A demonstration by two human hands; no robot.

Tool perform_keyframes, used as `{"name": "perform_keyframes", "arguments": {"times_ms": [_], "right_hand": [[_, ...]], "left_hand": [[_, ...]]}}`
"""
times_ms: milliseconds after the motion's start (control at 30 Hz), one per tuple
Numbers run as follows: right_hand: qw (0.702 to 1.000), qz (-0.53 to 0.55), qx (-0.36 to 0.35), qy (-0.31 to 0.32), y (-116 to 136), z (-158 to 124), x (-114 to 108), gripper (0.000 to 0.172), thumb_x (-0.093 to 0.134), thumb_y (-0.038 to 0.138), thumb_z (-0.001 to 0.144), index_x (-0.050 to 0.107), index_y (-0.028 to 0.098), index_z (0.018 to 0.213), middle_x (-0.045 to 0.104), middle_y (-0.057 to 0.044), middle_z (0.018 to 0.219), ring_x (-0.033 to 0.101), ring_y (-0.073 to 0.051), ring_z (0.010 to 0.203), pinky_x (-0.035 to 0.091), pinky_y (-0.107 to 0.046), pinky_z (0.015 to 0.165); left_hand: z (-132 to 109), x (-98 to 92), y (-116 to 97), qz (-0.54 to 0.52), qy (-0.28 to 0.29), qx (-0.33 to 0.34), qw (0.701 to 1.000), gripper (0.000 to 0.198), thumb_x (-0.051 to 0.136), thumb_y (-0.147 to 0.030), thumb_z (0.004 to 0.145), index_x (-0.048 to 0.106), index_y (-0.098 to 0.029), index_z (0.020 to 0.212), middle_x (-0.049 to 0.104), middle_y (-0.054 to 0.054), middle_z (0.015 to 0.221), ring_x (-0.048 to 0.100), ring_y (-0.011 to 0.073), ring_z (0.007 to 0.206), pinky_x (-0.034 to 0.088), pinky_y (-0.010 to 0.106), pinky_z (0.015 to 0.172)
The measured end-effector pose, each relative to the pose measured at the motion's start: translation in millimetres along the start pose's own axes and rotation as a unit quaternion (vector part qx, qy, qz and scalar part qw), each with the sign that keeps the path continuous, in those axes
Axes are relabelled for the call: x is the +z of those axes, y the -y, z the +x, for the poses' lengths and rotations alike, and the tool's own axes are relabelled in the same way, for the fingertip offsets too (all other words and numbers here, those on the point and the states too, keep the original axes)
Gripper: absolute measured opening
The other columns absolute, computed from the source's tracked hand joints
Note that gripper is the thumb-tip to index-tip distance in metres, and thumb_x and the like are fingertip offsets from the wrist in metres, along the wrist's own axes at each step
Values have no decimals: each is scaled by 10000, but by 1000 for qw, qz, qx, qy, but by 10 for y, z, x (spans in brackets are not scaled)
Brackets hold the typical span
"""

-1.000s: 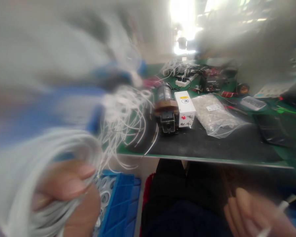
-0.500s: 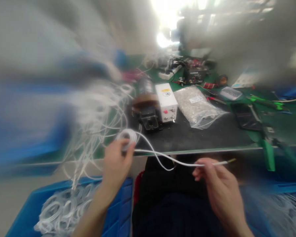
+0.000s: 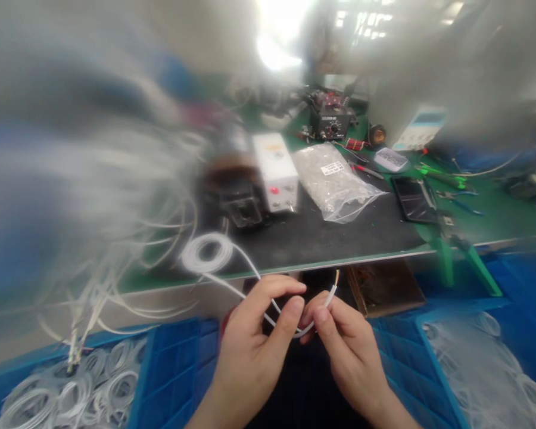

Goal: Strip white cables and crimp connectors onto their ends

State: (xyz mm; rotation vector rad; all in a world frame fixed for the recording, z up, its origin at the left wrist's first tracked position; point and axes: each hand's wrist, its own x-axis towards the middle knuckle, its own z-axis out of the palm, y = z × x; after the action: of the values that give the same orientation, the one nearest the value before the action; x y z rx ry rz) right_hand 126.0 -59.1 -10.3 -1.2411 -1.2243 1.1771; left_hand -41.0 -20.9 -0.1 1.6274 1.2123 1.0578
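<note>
My right hand (image 3: 351, 342) pinches a white cable (image 3: 333, 293) between thumb and fingers, close to its end. Thin coloured wire ends stick up out of the sheath there. Just to the left, my left hand (image 3: 261, 336) has its thumb and index finger apart, and the cable passes behind them; its other fingers are hidden. The rest of the cable lies as a round coil (image 3: 208, 253) at the front edge of the bench, with two strands leading from it towards my hands.
On the bench (image 3: 366, 235) are a white switch box (image 3: 276, 173), a dark machine (image 3: 239, 199), a bag of small parts (image 3: 330, 179), a phone (image 3: 413, 199) and green-handled pliers (image 3: 473, 265). Blue crates with coiled cables (image 3: 74, 393) stand below left and right. Loose white cables hang at left.
My left hand has let go of the coil, which now rests on the bench edge, and has moved right. My right hand has come left with the cable end, which now points up.
</note>
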Motion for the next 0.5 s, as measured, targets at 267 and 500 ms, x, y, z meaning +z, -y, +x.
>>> {"name": "perform_keyframes", "arguments": {"times_ms": [267, 500], "right_hand": [[998, -19, -3, 66, 21, -20, -11, 325, 494, 323, 1173, 629, 218, 897, 664, -4, 888, 610, -155, 796, 462, -268, 731], [995, -23, -13, 95, 68, 10, -4, 332, 482, 287, 1172, 646, 215, 893, 651, 2, 853, 617, -146, 782, 474, -256, 723]], "left_hand": [[88, 134, -79, -192, 55, -120, 972, 141, 700, -403, 1063, 777, -327, 1154, 768, 30, 1098, 692, 161, 701, 582, 235, 532], [102, 104, -78, -266, 98, -152, 947, 162, 687, -401, 1075, 787, -281, 1120, 734, 30, 973, 625, 130, 632, 528, 219, 516]]}}
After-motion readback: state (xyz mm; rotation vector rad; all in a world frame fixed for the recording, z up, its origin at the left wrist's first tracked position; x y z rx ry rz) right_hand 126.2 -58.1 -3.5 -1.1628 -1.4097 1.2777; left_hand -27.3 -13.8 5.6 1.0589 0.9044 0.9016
